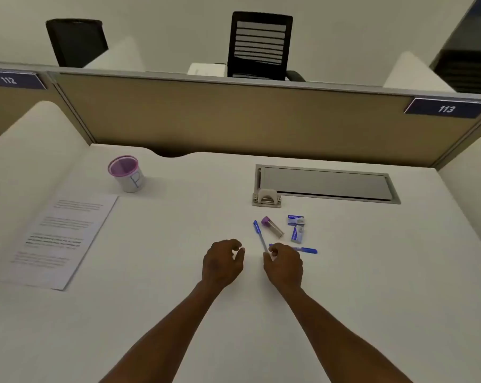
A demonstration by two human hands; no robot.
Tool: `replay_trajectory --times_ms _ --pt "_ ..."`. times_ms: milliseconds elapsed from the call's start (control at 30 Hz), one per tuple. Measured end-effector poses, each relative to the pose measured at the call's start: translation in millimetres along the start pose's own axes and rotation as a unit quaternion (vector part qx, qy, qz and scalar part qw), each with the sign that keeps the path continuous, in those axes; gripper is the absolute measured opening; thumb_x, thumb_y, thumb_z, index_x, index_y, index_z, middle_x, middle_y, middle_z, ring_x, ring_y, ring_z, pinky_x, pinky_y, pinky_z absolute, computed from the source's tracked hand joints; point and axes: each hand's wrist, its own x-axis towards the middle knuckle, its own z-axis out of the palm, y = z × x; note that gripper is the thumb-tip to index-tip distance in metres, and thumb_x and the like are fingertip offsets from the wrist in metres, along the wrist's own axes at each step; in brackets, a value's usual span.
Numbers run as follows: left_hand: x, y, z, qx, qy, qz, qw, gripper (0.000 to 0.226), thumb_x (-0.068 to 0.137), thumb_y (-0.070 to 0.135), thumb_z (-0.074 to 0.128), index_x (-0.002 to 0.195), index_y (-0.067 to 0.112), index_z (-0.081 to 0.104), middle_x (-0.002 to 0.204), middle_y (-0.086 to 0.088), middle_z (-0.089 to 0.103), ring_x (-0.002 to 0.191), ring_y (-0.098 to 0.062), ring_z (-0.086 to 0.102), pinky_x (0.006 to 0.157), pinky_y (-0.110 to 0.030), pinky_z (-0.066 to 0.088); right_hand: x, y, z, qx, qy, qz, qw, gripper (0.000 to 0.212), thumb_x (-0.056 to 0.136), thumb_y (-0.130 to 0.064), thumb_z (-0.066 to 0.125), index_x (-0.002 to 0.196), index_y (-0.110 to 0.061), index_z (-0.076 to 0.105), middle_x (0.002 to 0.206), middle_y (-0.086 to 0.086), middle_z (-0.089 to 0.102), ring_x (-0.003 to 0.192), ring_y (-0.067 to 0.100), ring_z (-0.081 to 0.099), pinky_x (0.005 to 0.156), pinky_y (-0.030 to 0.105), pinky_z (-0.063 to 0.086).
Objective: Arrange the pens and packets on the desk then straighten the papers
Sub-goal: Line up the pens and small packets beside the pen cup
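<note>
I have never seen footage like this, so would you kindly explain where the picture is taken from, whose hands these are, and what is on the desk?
There is no machine here. One wide-angle camera worn on a person's head looks forward and down, so the two bare arms are the wearer's own.

The left hand hovers over the white desk with loosely curled fingers and holds nothing. The right hand is at the near end of a blue pen; whether it already has a grip on it is hard to tell. A second blue pen lies just beyond that hand.

Nearby lie a clear tube with a purple cap and two small blue-and-white packets. To the far left stands a white cup with a purple rim, and a printed paper lies at the left edge. A grey cable hatch is set into the desk.
</note>
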Motion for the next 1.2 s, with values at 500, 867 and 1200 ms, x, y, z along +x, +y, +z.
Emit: replay_trajectory --times_ms 500,867,1200 --pt "10 1 10 -0.186 -0.025 -0.148 0.971 0.037 0.09 0.042 0.066 0.116 0.016 0.07 0.101 -0.002 0.076 0.087 -0.013 0.071 0.086 -0.026 0.054 -12 -22 16 0.124 -0.041 -0.029 0.991 0.01 0.083 -0.031 0.077 0.09 -0.023 0.077 0.083 -0.009 0.073 0.075 0.007 0.066 0.077 0.021 0.054" --pt "21 -1 1 -0.442 0.006 -0.265 0.857 0.016 0.09 0.025 0.07 0.101 0.015 0.073 0.089 -0.006 0.076 0.081 -0.021 0.074 0.082 -0.038 0.06 13 -33 -7 0.189 -0.051 -0.102 0.975 0.005 0.084 -0.025 0.075 0.088 -0.025 0.076 0.077 -0.015 0.071 0.07 0.003 0.066 0.073 0.025 0.06" --pt "26 -24 -10 -0.488 -0.009 -0.286 0.825 0.019 0.09 0.01 0.069 0.108 0.003 0.071 0.099 -0.014 0.074 0.083 -0.032 0.074 0.081 -0.045 0.061 90 -26 -19 -0.177 -0.053 -0.05 0.982 0.04 0.088 -0.036 0.067 0.121 -0.013 0.064 0.117 0.008 0.063 0.109 0.023 0.061 0.089 0.033 0.053"
